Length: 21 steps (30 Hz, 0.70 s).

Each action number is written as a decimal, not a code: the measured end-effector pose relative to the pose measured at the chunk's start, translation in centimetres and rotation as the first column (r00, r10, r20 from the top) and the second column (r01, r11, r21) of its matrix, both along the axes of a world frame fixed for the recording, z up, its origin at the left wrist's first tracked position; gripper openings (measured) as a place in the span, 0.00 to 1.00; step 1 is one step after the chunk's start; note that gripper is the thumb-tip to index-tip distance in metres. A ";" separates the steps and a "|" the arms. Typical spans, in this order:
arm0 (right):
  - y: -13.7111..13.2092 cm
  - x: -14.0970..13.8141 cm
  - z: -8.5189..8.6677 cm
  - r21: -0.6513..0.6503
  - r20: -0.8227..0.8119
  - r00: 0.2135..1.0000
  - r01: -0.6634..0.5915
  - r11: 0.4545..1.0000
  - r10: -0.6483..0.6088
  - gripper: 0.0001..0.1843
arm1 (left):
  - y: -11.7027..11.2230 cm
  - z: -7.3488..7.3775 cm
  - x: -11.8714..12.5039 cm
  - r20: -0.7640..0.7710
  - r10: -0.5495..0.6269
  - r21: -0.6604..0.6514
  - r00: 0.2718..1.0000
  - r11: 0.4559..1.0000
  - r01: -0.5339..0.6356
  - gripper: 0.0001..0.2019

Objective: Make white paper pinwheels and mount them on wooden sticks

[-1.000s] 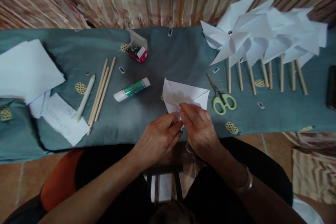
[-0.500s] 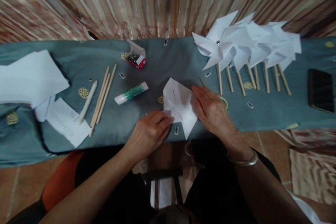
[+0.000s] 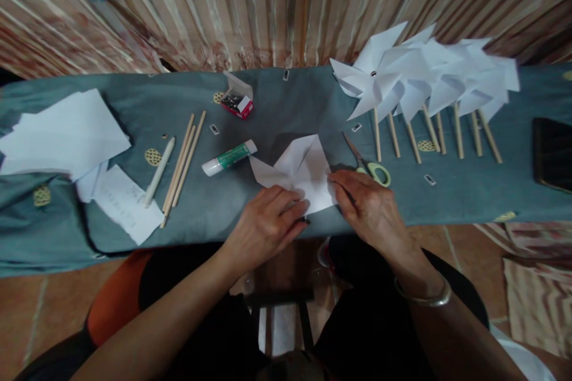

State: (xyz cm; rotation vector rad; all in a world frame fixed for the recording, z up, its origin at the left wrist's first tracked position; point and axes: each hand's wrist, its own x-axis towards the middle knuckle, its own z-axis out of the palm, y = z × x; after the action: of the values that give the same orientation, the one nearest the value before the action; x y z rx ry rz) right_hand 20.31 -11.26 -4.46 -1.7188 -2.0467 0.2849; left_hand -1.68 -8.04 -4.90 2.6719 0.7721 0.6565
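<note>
Folded white paper (image 3: pixel 310 172) lies near the front edge of the tabletop (image 3: pixel 295 101), between the hands. Right hand (image 3: pixel 369 199): thumb and fingers pinch the paper's right edge. Left hand (image 3: pixel 268 220): curled, fingertips on the near side of the paper; whether gripping or merely pressing, cannot tell. Left tip of paper ends just beside the glue stick (image 3: pixel 229 158); contact uncertain. To the right, scissors (image 3: pixel 363 159) lie just beyond the right hand, leaving a narrow gap to the paper. Behind the paper, a broad strip of cloth (image 3: pixel 299 116) runs to the back edge, bounded by an open red box (image 3: pixel 243 108) on the left and overlapping white pinwheels (image 3: pixel 411 71) on the right. Cloth is grey-green, with yellow oval prints. Farther left: wooden sticks (image 3: pixel 189 158), a pale tapered rod (image 3: pixel 159 172) partly over a written sheet (image 3: pixel 127 205), then stacked paper (image 3: pixel 67 131). Dark phone (image 3: pixel 554 152) at far right. Striped curtain (image 3: pixel 286 0) hangs behind; tiled floor (image 3: pixel 469 250) below.
</note>
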 end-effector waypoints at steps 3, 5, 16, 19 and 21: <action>-0.1 0.0 0.0 -0.005 -0.012 1.000 -0.003 1.000 0.003 0.16 | -0.5 -0.3 0.7 -0.058 -0.014 0.012 0.998 1.000 0.015 0.09; -0.3 0.2 0.0 -0.014 -0.033 0.999 0.004 1.000 -0.004 0.16 | -0.5 -0.5 0.8 -0.066 -0.014 0.028 0.998 0.999 0.016 0.08; -1.9 3.4 0.8 -0.161 -0.259 0.960 -0.154 0.975 0.109 0.24 | -1.7 0.2 0.4 -0.027 -0.092 0.120 0.995 0.988 0.095 0.06; -2.5 3.2 1.1 -0.203 -0.287 0.951 -0.179 0.963 0.117 0.23 | -1.8 0.3 0.3 -0.049 -0.068 0.089 0.996 0.993 0.072 0.05; -2.8 3.0 1.2 -0.212 -0.324 0.938 -0.200 0.957 0.125 0.20 | -1.8 0.3 0.3 -0.052 -0.063 0.069 0.997 0.995 0.066 0.05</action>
State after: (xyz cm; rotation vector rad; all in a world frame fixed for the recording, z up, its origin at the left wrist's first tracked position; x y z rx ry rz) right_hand 23.28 -14.02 -3.22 -1.5195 -1.9845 0.8346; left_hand -1.41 -9.80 -4.62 2.7745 0.6844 0.6141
